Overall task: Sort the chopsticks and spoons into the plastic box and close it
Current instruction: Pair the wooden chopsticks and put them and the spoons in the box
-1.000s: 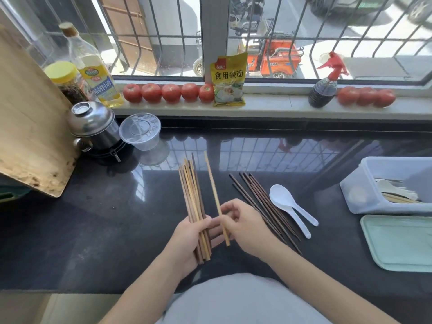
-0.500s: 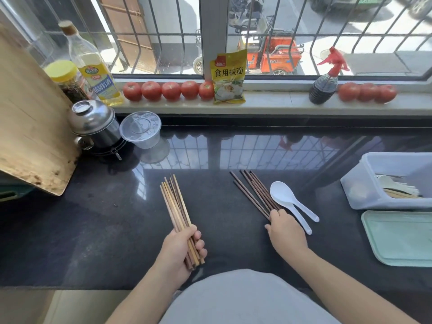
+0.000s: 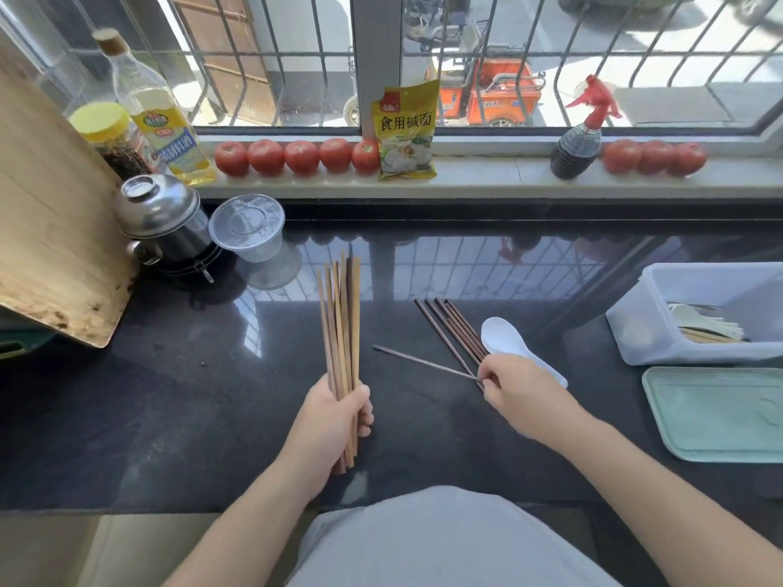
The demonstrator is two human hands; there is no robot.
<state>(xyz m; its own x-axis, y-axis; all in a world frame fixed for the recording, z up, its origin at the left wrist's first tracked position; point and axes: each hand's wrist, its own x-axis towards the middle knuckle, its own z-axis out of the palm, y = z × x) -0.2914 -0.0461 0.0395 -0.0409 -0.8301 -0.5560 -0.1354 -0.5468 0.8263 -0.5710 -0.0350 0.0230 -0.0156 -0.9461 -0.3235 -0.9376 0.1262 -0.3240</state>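
Wooden chopstick bundle gripped by left hand | right hand pinches dark chopstick

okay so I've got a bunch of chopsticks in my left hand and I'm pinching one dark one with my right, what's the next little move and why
Probably carry the dark chopstick across and slip it into the bundle in your left hand. Your right hand pinches it at one end, its tip already points toward the bundle, and more dark chopsticks lie on the counter, while the plastic box stands open.
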